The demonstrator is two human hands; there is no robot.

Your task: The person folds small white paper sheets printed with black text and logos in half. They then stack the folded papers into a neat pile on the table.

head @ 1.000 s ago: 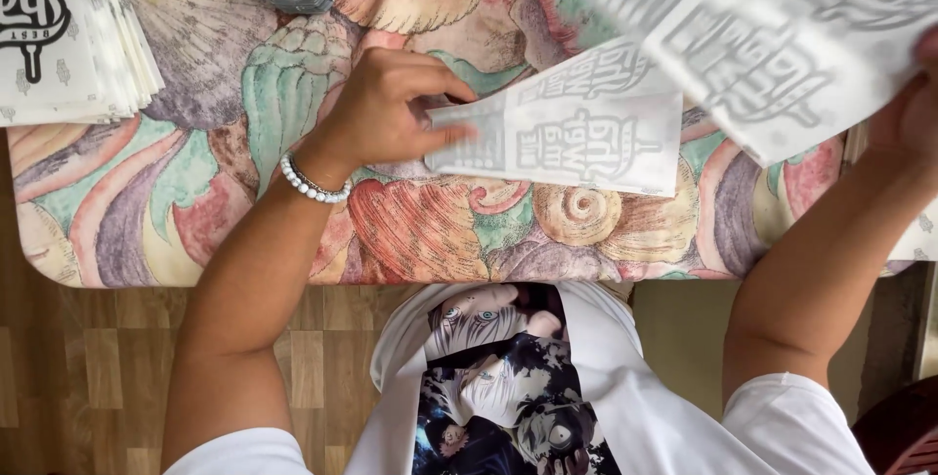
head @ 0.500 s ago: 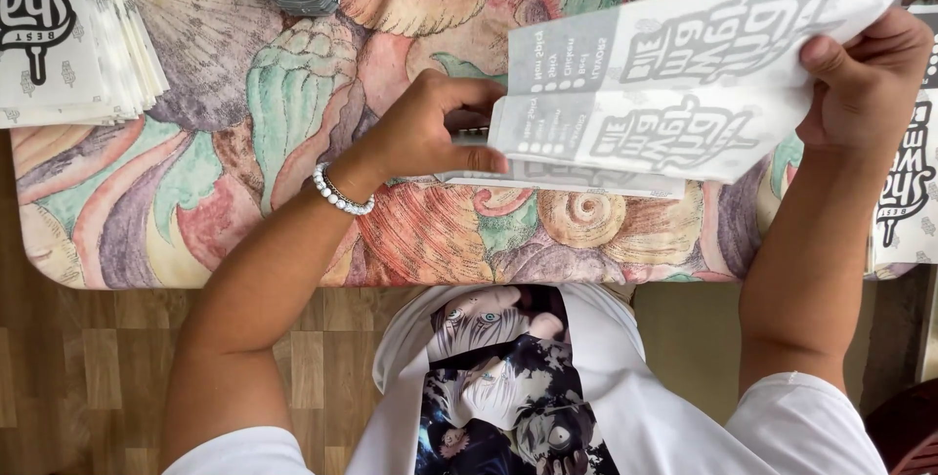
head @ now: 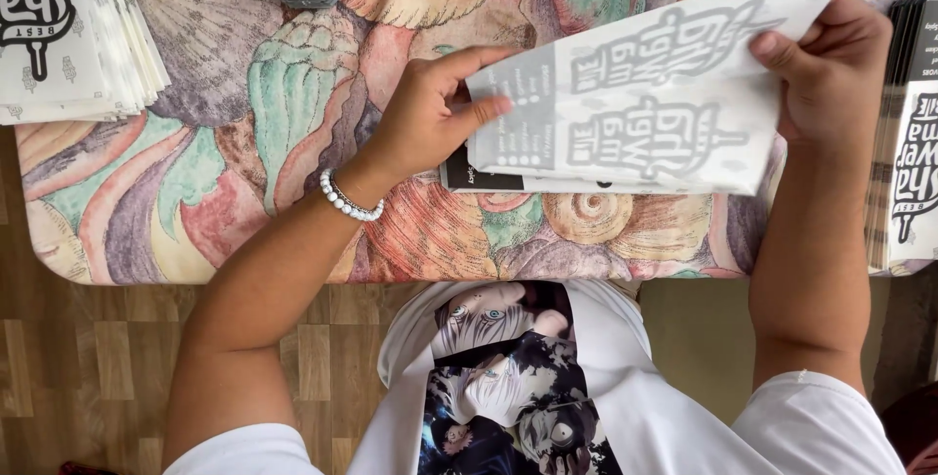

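Since a moment ago the left hand has slid its fingertips onto the white printed paper sleeve's left edge; the right hand, at 2 o'clock, keeps its grip pinched on the top corner. A black card peeks beneath. White stacks sit at 10 o'clock on the counter.

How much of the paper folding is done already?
Done: a pile of finished wrappers sits at the table's left. In hand: the left hand presses and the right hand lifts a white printed sheet over a black card. Left: a stack of flat sheets waits at the right.
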